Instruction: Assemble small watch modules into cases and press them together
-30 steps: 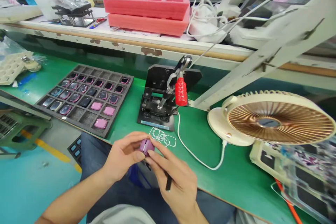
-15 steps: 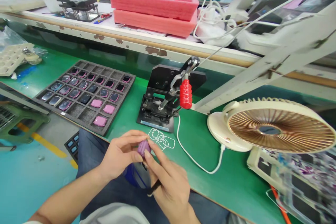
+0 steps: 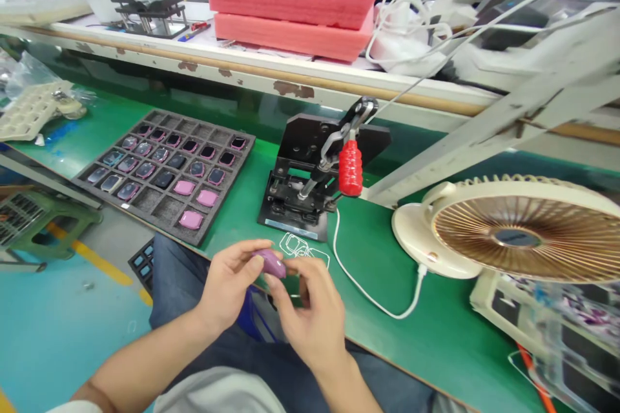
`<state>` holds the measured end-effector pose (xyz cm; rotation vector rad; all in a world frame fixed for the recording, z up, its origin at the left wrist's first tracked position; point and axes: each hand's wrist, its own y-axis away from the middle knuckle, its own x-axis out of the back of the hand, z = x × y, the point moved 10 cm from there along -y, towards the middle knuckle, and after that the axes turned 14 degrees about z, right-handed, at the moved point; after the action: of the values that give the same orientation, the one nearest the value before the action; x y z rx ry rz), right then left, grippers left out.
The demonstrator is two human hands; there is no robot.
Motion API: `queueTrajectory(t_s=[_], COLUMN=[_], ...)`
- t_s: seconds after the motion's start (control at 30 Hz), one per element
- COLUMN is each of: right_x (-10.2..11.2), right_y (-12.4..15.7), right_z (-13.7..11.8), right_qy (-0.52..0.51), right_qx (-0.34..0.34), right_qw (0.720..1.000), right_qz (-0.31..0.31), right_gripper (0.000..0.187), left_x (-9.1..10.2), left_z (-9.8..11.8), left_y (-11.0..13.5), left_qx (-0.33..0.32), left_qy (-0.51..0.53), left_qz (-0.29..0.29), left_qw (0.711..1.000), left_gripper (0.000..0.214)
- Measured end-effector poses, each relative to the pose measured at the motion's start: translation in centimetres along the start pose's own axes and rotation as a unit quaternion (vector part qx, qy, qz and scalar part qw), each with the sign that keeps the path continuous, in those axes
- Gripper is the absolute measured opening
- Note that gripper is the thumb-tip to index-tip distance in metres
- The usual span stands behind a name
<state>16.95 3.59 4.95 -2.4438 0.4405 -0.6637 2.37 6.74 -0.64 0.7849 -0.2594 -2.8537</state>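
A purple watch case point(image 3: 271, 263) is held up over the front edge of the bench, its smooth face tilted upward. My left hand point(image 3: 235, 281) pinches its left end between thumb and fingers. At the other end, the curled fingertips and thumb of my right hand point(image 3: 310, 303) close on its edge. Just behind my hands, several thin white gasket rings point(image 3: 303, 246) lie in a loose heap on the green bench. Beyond them stands a black toggle-clamp press point(image 3: 303, 197) with a red handle point(image 3: 350, 168), its lever raised.
To the left lies a grey foam tray point(image 3: 220, 206) of watch cases in pockets. A cream fan point(image 3: 436, 239) stands on the right, its white cable point(image 3: 368, 310) curving across the bench. Pink foam trays point(image 3: 290, 35) sit on the shelf behind. A slanted white post point(image 3: 465, 122) rises at right.
The watch case has turned from end-on to lying lengthwise between my hands. My right fingers have curled in at its right end. The view has shifted slightly left.
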Motion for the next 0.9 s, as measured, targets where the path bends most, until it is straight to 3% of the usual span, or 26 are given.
queueTrajectory(t_s=[0.1,0.23,0.3,0.37,0.43,0.5,0.57,0.63,0.7,0.77,0.9], right_x=[-1.5,-1.4,-1.2,-1.3,-2.4,-3.9,-4.7,-5.1,-5.5,-6.0,-6.5], right_y=[0.2,0.4,0.8,1.4,2.9,4.8,6.0,6.6,6.9,6.8,6.1], right_z=[-0.4,-0.8,-0.1,2.0,4.7,5.9,5.6,4.4,3.0,1.8,0.6], right_qy=[-0.022,-0.05,-0.079,-0.144,-0.25,-0.35,-0.411,-0.441,-0.464,-0.482,-0.502], right_qx=[0.012,0.027,-0.015,-0.129,-0.302,-0.461,-0.555,-0.603,-0.629,-0.639,-0.631], right_qw=[0.996,0.997,0.996,0.981,0.917,0.807,0.71,0.647,0.599,0.568,0.556], right_qz=[-0.089,-0.057,-0.032,-0.033,-0.067,-0.113,-0.139,-0.154,-0.173,-0.19,-0.201], right_gripper=[0.007,0.017,0.02,0.029,0.043,0.052,0.056,0.057,0.059,0.059,0.059], left_x=[-0.4,-0.6,-0.6,-0.6,-0.9,-1.7,-2.9,-3.8,-4.2,-4.2,-4.2], left_z=[0.3,-0.3,-0.9,-1.6,-1.4,0.6,3.3,5.6,7.3,8.3,9.4], left_y=[-0.1,-0.1,0.0,0.0,-0.5,-0.7,0.3,1.9,2.9,2.9,3.1], left_qx=[0.014,0.034,0.034,0.031,-0.022,-0.148,-0.304,-0.422,-0.481,-0.498,-0.508], left_qy=[0.025,0.048,0.035,-0.022,-0.103,-0.186,-0.249,-0.28,-0.282,-0.282,-0.271], left_qz=[-0.008,0.006,0.011,-0.001,-0.04,-0.103,-0.171,-0.221,-0.24,-0.234,-0.211], left_qw=[1.0,0.998,0.999,0.999,0.994,0.966,0.904,0.834,0.794,0.786,0.79], left_gripper=[0.021,0.022,0.023,0.025,0.036,0.049,0.045,0.036,0.034,0.03,0.027])
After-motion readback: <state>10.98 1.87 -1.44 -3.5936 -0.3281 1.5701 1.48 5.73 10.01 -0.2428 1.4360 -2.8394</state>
